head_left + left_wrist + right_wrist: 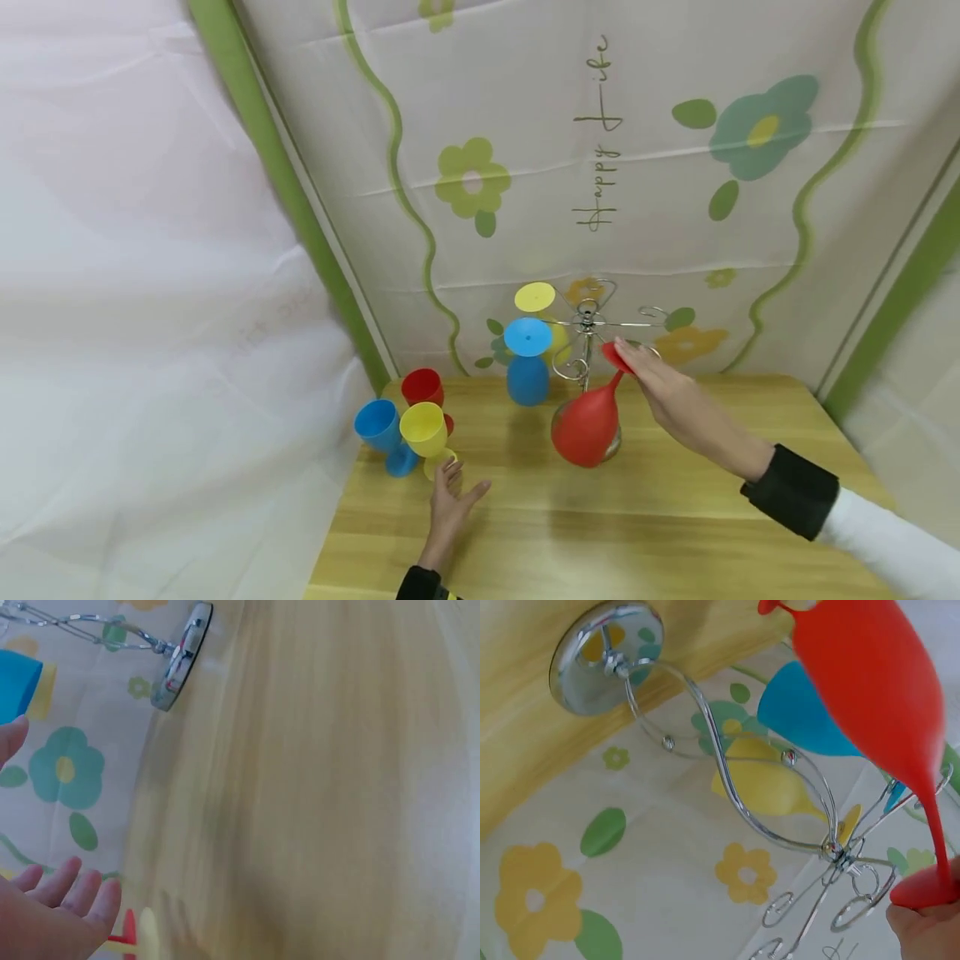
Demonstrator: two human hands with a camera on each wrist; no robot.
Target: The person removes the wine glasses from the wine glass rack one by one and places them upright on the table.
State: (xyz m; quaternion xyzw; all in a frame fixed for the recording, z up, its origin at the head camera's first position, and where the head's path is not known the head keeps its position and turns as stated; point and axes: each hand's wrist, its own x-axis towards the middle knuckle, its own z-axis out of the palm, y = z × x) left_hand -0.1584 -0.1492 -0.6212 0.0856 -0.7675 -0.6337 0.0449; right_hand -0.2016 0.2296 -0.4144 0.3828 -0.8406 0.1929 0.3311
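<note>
Your right hand (663, 390) pinches the red goblet (585, 427) by its foot, bowl slanting lower left in frame before the rack (588, 319), left hand (450, 505) spread empty.

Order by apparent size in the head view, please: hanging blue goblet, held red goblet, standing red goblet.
1. Held red goblet, largest
2. Hanging blue goblet
3. Standing red goblet, partly hidden

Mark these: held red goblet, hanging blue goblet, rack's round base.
Held red goblet (585, 428): head view, on its bowl.
Hanging blue goblet (528, 382): head view, on its bowl.
Rack's round base (583, 676): right wrist view, on its shiny face.
</note>
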